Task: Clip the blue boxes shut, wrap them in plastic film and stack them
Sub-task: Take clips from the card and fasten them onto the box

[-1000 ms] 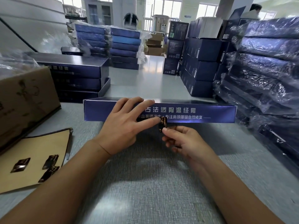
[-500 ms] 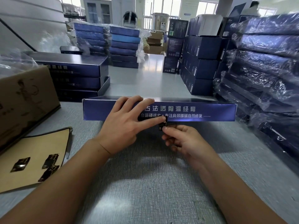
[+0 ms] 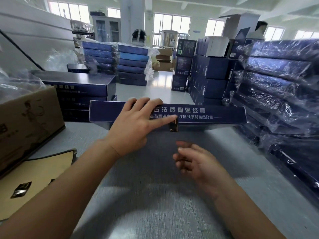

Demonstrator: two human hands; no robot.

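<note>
Right, the left hand (image 3: 133, 125) is spread flat over the near side of the blue box (image 3: 215, 114). Its fingers are straight, the longer ones reach up to the box's top edge, and the index fingertip presses down on a small dark clip (image 3: 174, 126) with a gold glint. That clip sits at the box's lower edge, about midway along, and pokes out just below it.

The right hand (image 3: 198, 163) hangs clear of the box and the clip, nearer the person, above the grey table (image 3: 155, 213). Its fingers are loosely curled and there's nothing in them. It's a bit blurred, so finer detail is lost.

The box lies lengthwise across the table just beyond both hands, white lettering facing back toward the person.

Out past the right hand, a tall stack of film-wrapped boxes (image 3: 276, 87) rises along the table's edge. Beyond the left hand sits a stack of unwrapped blue boxes (image 3: 77, 87), and further off a second wrapped stack (image 3: 133, 66). Left of the left forearm there's a cardboard carton (image 3: 29, 121), and nearer the person a tan card sheet (image 3: 34, 169) with a loose clip (image 3: 21, 189) lying on it.
</note>
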